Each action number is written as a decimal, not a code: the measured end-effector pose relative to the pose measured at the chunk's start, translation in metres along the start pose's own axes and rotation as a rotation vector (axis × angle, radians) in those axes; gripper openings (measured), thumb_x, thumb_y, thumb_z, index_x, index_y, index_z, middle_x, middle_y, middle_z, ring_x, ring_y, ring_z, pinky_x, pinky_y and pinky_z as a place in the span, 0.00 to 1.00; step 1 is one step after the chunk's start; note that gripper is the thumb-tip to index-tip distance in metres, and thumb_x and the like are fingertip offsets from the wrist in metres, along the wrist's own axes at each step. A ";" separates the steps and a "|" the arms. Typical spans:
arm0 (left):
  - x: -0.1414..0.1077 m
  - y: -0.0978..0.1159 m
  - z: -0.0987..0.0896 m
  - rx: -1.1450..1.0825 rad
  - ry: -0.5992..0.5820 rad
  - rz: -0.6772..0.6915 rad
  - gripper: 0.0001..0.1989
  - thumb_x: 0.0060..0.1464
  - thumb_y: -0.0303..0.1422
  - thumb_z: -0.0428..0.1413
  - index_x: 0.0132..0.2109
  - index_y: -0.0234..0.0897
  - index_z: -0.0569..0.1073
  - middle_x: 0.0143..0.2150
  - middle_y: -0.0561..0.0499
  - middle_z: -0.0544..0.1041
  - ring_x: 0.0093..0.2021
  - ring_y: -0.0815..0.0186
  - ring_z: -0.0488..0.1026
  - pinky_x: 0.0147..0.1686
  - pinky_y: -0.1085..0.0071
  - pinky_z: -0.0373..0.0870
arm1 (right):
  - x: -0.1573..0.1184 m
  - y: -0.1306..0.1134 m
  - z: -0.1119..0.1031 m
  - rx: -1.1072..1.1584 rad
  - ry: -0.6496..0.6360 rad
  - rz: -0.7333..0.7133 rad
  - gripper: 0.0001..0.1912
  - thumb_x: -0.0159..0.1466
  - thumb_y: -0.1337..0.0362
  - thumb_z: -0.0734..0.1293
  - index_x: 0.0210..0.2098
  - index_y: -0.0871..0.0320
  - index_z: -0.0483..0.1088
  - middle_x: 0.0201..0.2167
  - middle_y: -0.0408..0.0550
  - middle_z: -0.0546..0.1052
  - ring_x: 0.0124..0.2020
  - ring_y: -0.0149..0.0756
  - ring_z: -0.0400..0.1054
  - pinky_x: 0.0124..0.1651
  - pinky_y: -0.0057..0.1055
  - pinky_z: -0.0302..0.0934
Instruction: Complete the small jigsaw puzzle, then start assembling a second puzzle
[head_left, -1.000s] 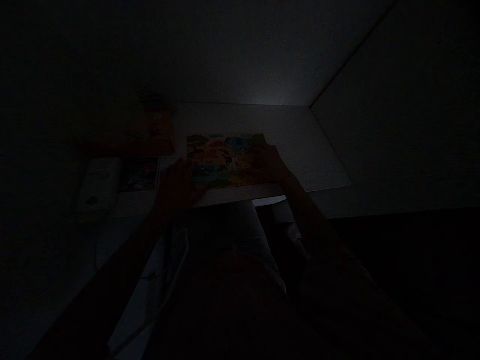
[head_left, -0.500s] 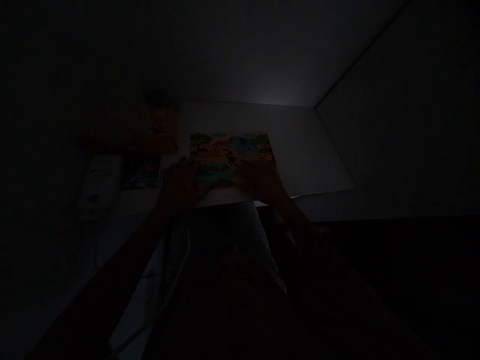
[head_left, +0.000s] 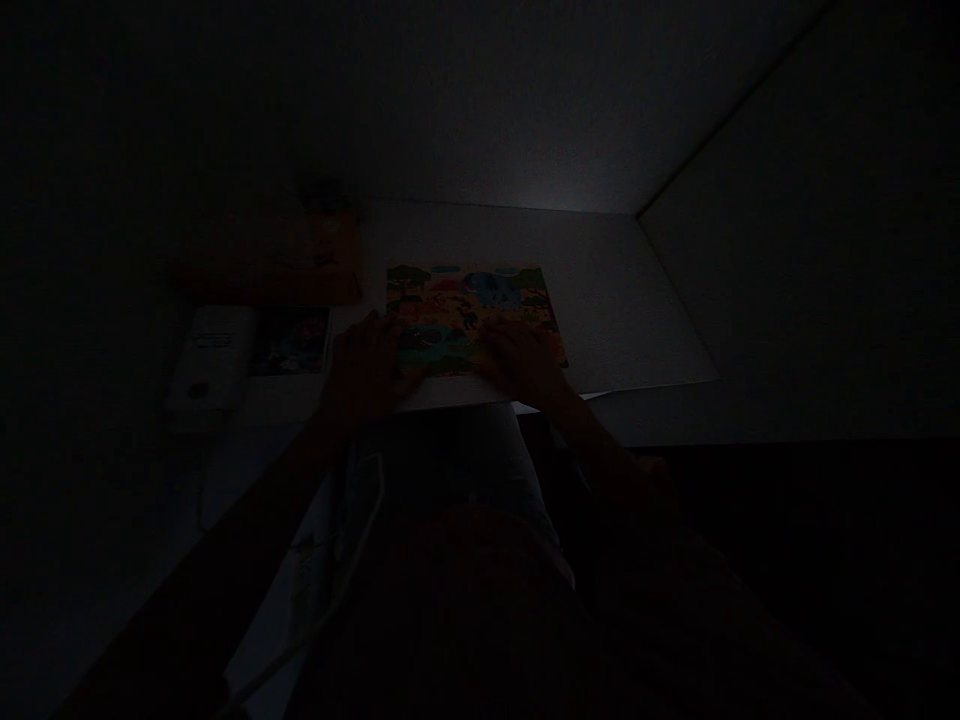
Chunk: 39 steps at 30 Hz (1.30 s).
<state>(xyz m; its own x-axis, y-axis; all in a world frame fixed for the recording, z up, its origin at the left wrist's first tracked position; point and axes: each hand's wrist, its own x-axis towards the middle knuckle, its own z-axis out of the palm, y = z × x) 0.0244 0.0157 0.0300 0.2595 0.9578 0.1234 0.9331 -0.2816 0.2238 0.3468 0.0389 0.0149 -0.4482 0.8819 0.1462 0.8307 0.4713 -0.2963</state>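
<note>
In very dim light, a colourful board with trees and animal pictures (head_left: 457,305) lies flat on a pale table (head_left: 622,310). My left hand (head_left: 367,368) rests at the board's left edge, its thumb stretched toward the lower left corner. My right hand (head_left: 521,362) lies on the lower right part of the board, fingers pointing left. Both hands look open and flat, with nothing seen in them. Fine detail of the fingers is lost in the dark.
An orange box (head_left: 330,260) stands at the back left. Below it are a white box-like object (head_left: 214,355) and a dark picture card (head_left: 292,342). A pale cord (head_left: 364,530) hangs near my lap. Walls rise behind and to the right.
The whole view has shifted slightly, so things sit a little further right. My hands have hardly moved relative to the board.
</note>
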 end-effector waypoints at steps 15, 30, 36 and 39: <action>-0.001 -0.004 0.005 -0.018 0.049 0.020 0.46 0.76 0.58 0.53 0.85 0.30 0.60 0.86 0.25 0.63 0.84 0.32 0.62 0.81 0.35 0.59 | 0.034 -0.030 0.013 -0.028 0.121 0.107 0.46 0.85 0.36 0.55 0.91 0.56 0.51 0.90 0.58 0.55 0.91 0.58 0.47 0.91 0.66 0.42; -0.001 0.001 0.003 0.054 0.012 0.012 0.42 0.78 0.56 0.50 0.83 0.31 0.65 0.86 0.25 0.64 0.86 0.34 0.61 0.81 0.37 0.59 | 0.080 -0.027 0.037 -0.016 0.025 0.058 0.47 0.86 0.39 0.51 0.89 0.69 0.54 0.90 0.67 0.53 0.92 0.60 0.45 0.92 0.67 0.36; -0.002 -0.001 0.003 0.046 0.001 0.022 0.43 0.77 0.57 0.53 0.84 0.31 0.64 0.86 0.25 0.64 0.86 0.34 0.60 0.82 0.37 0.58 | 0.094 -0.047 0.042 0.000 0.005 0.022 0.45 0.86 0.37 0.54 0.89 0.60 0.55 0.91 0.59 0.53 0.93 0.55 0.42 0.92 0.64 0.33; -0.002 0.000 0.002 0.048 -0.009 0.028 0.42 0.78 0.55 0.53 0.84 0.31 0.64 0.87 0.25 0.62 0.86 0.34 0.59 0.82 0.36 0.57 | 0.092 -0.047 0.042 0.016 0.005 0.014 0.46 0.85 0.36 0.53 0.90 0.60 0.54 0.91 0.60 0.53 0.93 0.56 0.42 0.92 0.65 0.34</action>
<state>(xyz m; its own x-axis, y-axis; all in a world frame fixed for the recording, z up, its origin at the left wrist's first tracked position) 0.0241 0.0142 0.0276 0.2873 0.9502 0.1205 0.9364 -0.3051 0.1733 0.2529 0.0970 0.0030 -0.4345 0.8886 0.1468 0.8317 0.4584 -0.3134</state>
